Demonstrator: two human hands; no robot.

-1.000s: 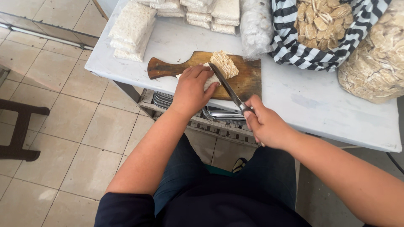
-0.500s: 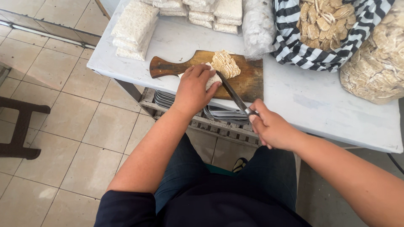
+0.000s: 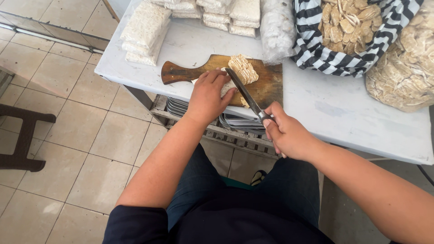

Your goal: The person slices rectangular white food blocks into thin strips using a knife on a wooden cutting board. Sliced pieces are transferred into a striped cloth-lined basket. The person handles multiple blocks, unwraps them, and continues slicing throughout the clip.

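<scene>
White tabletop [image 3: 190,49] carries a wooden board [image 3: 266,86]; left hand [image 3: 208,97] lies curled on the pale block [image 3: 239,74] on it; right hand [image 3: 287,133] is fisted around the knife [image 3: 244,95], blade against the block.

The left hand [image 3: 209,96] covers most of the pale block [image 3: 227,86] on the cutting board [image 3: 266,86], so that block's shape cannot be told. The knife [image 3: 244,95] handle is buried in the right hand [image 3: 287,133]. The striped cloth basket [image 3: 316,49], the clear bag of chips [image 3: 404,68] and the wrapped blocks [image 3: 226,11] run off the top edge. The stacked plates [image 3: 181,107] sit half hidden beneath the table [image 3: 352,122].
</scene>
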